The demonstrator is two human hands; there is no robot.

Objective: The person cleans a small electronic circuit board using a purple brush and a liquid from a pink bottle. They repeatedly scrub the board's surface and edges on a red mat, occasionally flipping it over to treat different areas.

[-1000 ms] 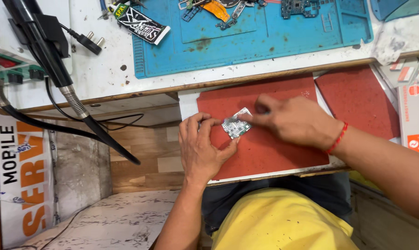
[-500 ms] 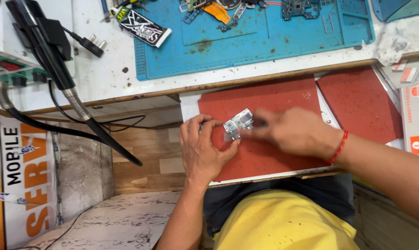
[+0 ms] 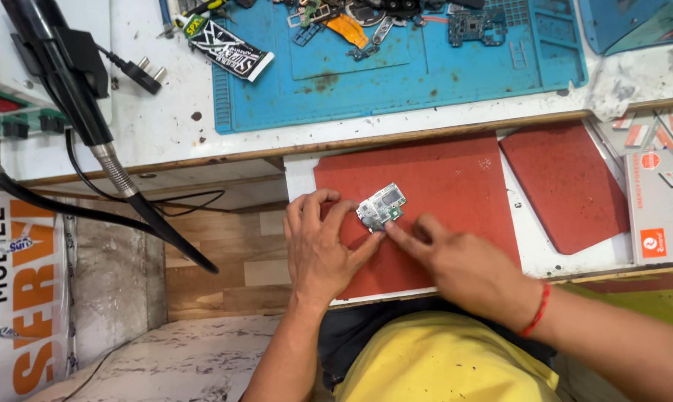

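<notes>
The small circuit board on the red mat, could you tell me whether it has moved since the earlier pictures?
Yes. The circuit board sits slightly farther up the red mat, toward the blue mat, and is more tilted.

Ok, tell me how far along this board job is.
Done: small circuit board lies bare on the red mat. In hand: left hand steadies it, right hand fingertip touches its lower edge. Left: other loose parts sit on the blue mat.

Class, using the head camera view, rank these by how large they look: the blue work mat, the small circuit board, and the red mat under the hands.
1. blue work mat, though partly cut off
2. red mat
3. circuit board
</notes>
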